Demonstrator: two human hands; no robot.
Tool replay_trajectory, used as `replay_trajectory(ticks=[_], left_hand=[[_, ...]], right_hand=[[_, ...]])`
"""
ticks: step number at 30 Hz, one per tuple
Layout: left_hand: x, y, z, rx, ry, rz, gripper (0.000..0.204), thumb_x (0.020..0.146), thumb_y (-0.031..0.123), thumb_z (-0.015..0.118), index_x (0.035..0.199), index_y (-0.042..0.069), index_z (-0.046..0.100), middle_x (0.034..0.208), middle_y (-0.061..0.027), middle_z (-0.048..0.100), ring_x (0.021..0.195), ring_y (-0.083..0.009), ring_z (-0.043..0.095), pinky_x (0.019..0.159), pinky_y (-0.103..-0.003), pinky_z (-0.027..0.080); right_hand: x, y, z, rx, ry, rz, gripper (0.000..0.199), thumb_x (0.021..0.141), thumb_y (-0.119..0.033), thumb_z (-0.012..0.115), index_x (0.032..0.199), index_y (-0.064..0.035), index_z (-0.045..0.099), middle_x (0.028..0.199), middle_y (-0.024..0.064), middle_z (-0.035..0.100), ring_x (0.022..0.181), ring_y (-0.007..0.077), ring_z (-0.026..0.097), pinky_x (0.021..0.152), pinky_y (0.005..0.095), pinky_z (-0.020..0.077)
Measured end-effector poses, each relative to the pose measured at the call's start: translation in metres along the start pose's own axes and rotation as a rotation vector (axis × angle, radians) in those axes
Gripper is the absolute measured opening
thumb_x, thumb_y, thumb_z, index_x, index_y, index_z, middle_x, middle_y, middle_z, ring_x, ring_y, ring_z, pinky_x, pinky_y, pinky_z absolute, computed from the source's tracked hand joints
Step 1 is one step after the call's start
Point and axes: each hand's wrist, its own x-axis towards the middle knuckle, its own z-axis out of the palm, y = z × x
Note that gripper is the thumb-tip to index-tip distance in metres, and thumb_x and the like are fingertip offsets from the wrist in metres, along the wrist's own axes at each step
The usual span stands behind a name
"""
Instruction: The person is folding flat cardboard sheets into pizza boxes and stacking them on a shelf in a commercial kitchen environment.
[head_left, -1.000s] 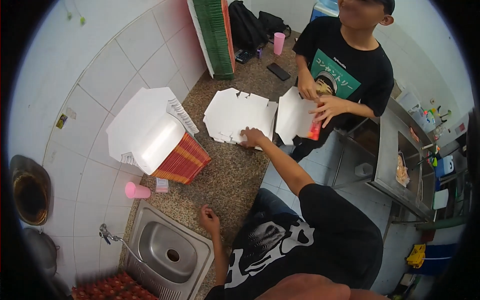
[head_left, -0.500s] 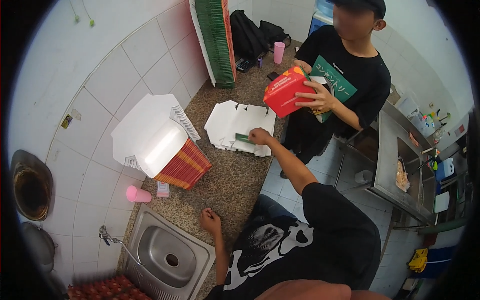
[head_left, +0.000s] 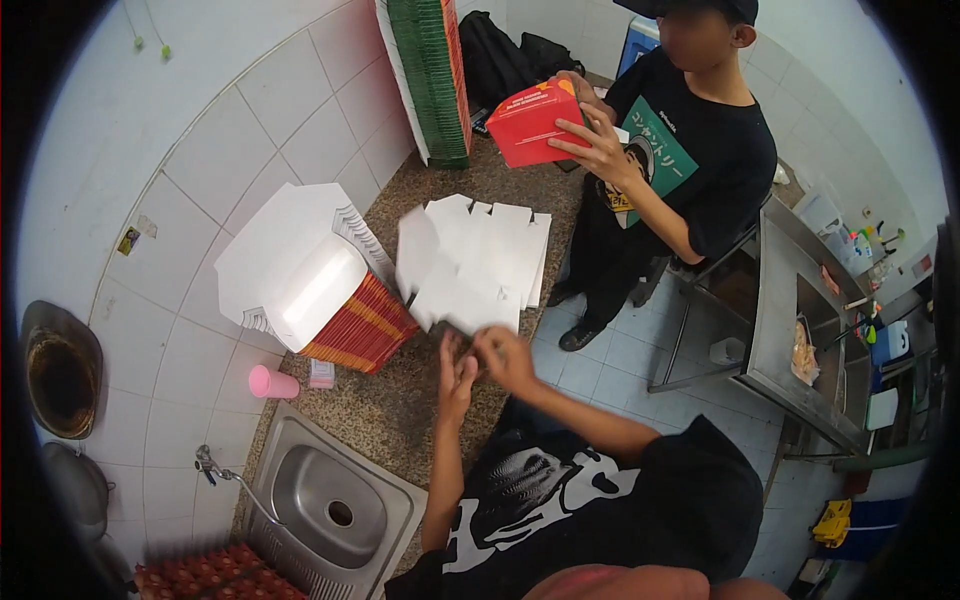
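Flat white carton blanks [head_left: 490, 245] lie in a pile on the speckled counter. The left part of the uppermost blank is smeared by motion. At the pile's near edge my right hand [head_left: 507, 360] is closed in a pinch on a carton blank. Close beside it, my left hand [head_left: 456, 388] points its fingers upward and grips the same near edge; a dark blur partly hides its fingertips. To the left stands a tall stack of nested red-and-orange cartons [head_left: 360, 322] with white insides and flaps.
Across the counter a co-worker [head_left: 690, 150] holds a red carton [head_left: 540, 122]. A green-edged stack [head_left: 430, 90] stands against the wall. A steel sink [head_left: 345, 480], its tap [head_left: 210, 465] and a pink cup [head_left: 272, 382] are at near left. A steel worktable [head_left: 780, 330] is at right.
My right hand has drawn a blank from the pile toward me, and my left hand has risen from the counter to meet it. The co-worker's red carton has moved up and left.
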Motion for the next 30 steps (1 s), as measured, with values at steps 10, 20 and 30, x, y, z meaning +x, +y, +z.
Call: replay_trajectory(ticks=[10,20,30], left_hand=[[-0.024,0.014,-0.031,-0.088,0.121,-0.234,0.038,0.093,0.005,0.059,0.129,-0.004,0.05,0.123,-0.0143,0.059,0.111,-0.0245,0.058,0.092,-0.037,0.048],[-0.022,0.016,0.064,0.603,-0.044,0.432,0.098,0.082,0.038,0.073,0.146,-0.01,0.014,0.149,-0.0325,0.023,0.14,-0.0435,0.024,0.115,-0.047,0.02],[-0.016,0.082,0.07,-0.207,0.133,-0.069,0.024,0.095,0.009,0.06,0.115,-0.004,0.058,0.109,-0.0092,0.064,0.096,-0.0121,0.059,0.083,-0.027,0.047]], right_hand=[[0.013,0.03,-0.1,-0.267,0.014,0.147,0.053,0.083,-0.029,0.072,0.125,-0.0055,0.051,0.125,0.0172,0.057,0.116,0.032,0.054,0.098,0.0409,0.0417],[-0.015,-0.019,-0.095,-0.13,-0.101,0.119,0.035,0.088,-0.016,0.065,0.119,0.0009,0.059,0.101,0.0164,0.068,0.098,0.0247,0.066,0.086,0.0333,0.0506],[-0.033,-0.067,-0.126,-0.597,-0.616,-0.257,0.088,0.073,-0.045,0.075,0.147,-0.0161,0.036,0.156,0.0265,0.008,0.145,0.0455,0.005,0.115,0.0592,0.003]])
